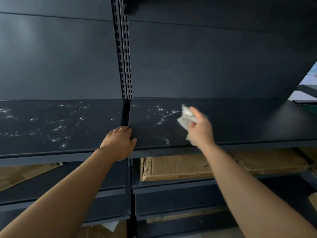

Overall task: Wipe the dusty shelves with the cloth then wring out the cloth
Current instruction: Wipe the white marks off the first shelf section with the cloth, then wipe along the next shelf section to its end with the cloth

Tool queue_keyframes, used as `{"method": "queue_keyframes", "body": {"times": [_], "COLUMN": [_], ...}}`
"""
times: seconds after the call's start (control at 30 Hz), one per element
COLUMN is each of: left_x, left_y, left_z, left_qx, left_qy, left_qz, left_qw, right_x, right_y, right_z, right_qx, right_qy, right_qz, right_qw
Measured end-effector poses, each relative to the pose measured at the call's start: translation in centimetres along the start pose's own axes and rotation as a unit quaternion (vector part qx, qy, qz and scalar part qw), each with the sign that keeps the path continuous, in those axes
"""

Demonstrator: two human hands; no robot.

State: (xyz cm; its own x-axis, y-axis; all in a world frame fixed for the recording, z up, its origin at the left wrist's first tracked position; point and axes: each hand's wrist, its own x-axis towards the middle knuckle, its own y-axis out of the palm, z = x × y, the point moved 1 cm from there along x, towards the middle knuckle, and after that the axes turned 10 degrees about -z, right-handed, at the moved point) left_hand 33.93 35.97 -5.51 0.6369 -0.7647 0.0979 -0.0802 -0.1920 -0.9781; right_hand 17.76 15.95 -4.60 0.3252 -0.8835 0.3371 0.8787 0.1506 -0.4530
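Two dark metal shelves sit side by side at chest height. The right shelf (248, 121) carries pale dust specks on its left half. The left shelf (42, 124) is speckled across most of its top. My right hand (199, 128) is blurred over the right shelf and shut on a crumpled white cloth (186, 117), which sits just right of the dust. My left hand (120, 140) lies flat at the front edge where the two shelves meet, fingers spread, holding nothing.
A slotted upright post (124, 48) divides the dark back panels. Below, a flattened cardboard box (180, 167) lies on the lower right shelf, and more cardboard (20, 174) on the lower left. Further dark shelves run beneath.
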Motion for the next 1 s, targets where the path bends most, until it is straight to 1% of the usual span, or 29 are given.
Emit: {"method": "queue_keyframes", "body": {"times": [0.03,0.1,0.13,0.17,0.2,0.3,0.37,0.4,0.47,0.53,0.6,0.63,0.67,0.73,0.77,0.8,0.83,0.87,0.93,1.0], "left_x": [0.0,0.1,0.2,0.3,0.5,1.1,1.4,1.5,1.6,1.5,1.2,1.0,0.9,0.6,0.5,0.3,0.1,0.0,-0.2,-0.2], "left_y": [0.0,0.0,0.1,0.1,0.2,0.3,0.4,0.5,0.5,0.6,0.8,0.9,0.8,0.8,0.8,0.9,1.0,1.2,1.5,1.7], "left_z": [-0.1,-0.4,-0.7,-0.9,-1.1,-1.6,-1.8,-1.9,-2.1,-2.1,-2.1,-1.9,-1.7,-1.2,-1.0,-0.8,-0.7,-0.7,-0.7,-0.9], "left_qx": [-0.001,-0.004,-0.004,-0.003,-0.002,0.007,0.020,0.025,0.029,0.027,0.024,0.024,0.025,0.027,0.024,0.020,0.016,0.014,0.011,0.013], "left_qy": [-0.003,-0.008,-0.011,-0.016,-0.024,-0.048,-0.063,-0.068,-0.075,-0.080,-0.087,-0.088,-0.088,-0.100,-0.112,-0.127,-0.139,-0.147,-0.153,-0.156], "left_qz": [0.000,-0.007,-0.010,-0.014,-0.017,-0.024,-0.021,-0.021,-0.025,-0.034,-0.044,-0.048,-0.053,-0.067,-0.072,-0.078,-0.082,-0.086,-0.090,-0.093], "left_qw": [1.000,1.000,1.000,1.000,1.000,0.999,0.998,0.997,0.996,0.996,0.995,0.995,0.994,0.992,0.991,0.989,0.987,0.985,0.984,0.983], "right_x": [1.3,3.9,4.9,5.7,6.4,8.3,9.0,9.0,8.3,6.6,5.0,4.8,5.3,7.9,9.7,11.5,12.9,13.9,14.5,13.8], "right_y": [-1.1,-2.8,-3.2,-3.4,-3.3,-1.8,-0.1,1.0,3.2,5.2,6.7,7.1,7.2,6.8,6.5,6.4,6.4,6.8,8.4,10.3], "right_z": [-1.2,-3.7,-4.9,-5.8,-6.4,-6.5,-5.6,-5.1,-3.7,-2.0,-0.7,-0.6,-0.9,-2.3,-3.4,-4.4,-5.0,-5.3,-5.0,-3.6], "right_qx": [-0.013,-0.013,-0.013,-0.026,-0.054,-0.161,-0.235,-0.245,-0.221,-0.163,-0.076,-0.035,0.004,0.045,0.030,0.000,-0.038,-0.074,-0.130,-0.145], "right_qy": [0.006,0.063,0.104,0.128,0.133,0.083,0.020,-0.009,-0.067,-0.111,-0.127,-0.114,-0.084,-0.035,-0.027,-0.023,-0.026,-0.045,-0.130,-0.197], "right_qz": [-0.025,-0.052,-0.052,-0.050,-0.038,0.030,0.075,0.095,0.135,0.191,0.253,0.263,0.252,0.168,0.129,0.108,0.110,0.126,0.161,0.190], "right_qw": [1.000,0.997,0.993,0.990,0.989,0.983,0.969,0.965,0.964,0.962,0.956,0.957,0.964,0.984,0.991,0.994,0.993,0.988,0.970,0.951]}}
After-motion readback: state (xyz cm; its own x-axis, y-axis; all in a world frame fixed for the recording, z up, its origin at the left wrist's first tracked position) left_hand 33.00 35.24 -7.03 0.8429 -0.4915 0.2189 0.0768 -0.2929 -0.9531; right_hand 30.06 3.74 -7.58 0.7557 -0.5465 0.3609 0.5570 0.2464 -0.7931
